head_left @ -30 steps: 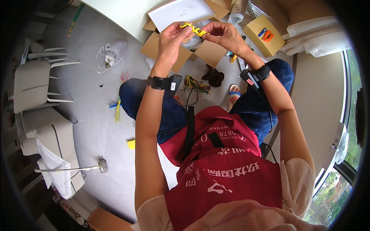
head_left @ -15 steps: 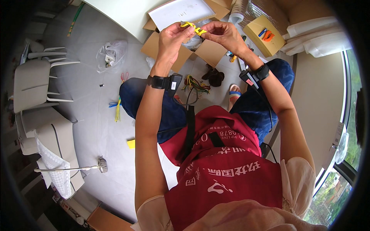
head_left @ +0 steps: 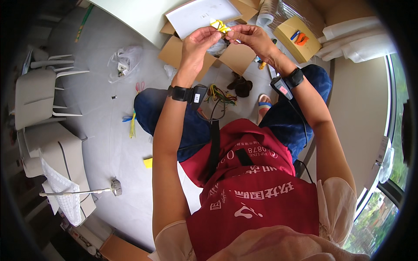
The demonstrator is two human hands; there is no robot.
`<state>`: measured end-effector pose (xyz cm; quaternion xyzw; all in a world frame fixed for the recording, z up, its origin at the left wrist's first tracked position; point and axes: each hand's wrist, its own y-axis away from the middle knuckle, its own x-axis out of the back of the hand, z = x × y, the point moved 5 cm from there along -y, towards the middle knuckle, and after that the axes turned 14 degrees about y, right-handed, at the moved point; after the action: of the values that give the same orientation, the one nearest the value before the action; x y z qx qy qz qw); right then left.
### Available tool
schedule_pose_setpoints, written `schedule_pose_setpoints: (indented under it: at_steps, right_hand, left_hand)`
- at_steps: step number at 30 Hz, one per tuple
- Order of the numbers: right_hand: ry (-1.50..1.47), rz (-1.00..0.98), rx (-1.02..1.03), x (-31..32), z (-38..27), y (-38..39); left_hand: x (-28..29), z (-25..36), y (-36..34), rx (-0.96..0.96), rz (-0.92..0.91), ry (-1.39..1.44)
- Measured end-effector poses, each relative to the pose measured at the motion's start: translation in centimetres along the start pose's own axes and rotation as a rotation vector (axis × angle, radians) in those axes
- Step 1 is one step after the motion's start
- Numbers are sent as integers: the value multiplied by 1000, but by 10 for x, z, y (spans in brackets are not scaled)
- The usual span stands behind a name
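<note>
Grey floor, cardboard box (head_left: 235,56) below | left hand (head_left: 198,43) pinched on yellow piece (head_left: 220,26) | right hand (head_left: 252,37) pinching same piece

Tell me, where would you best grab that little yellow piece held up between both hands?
Probably the yellow piece by its upper end, from above: that part sticks out free, while the left hand and right hand pinch its lower part from either side.

Soft daylight from window (head_left: 398,143) at right; shadows faint; fisheye bends edges, black vignette; centre sharp.
</note>
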<state>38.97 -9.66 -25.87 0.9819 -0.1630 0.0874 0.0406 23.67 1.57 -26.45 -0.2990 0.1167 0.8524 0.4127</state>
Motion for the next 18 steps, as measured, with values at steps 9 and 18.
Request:
schedule_pose_setpoints:
  at_steps: [9, 18]
  right_hand:
    - [-202, 156, 28, 104, 48, -27]
    - [-316, 407, -79, 172, 36, 19]
  left_hand:
    - [20, 14, 0, 10, 113, -91]
    - [18, 18, 1, 67, 167, -82]
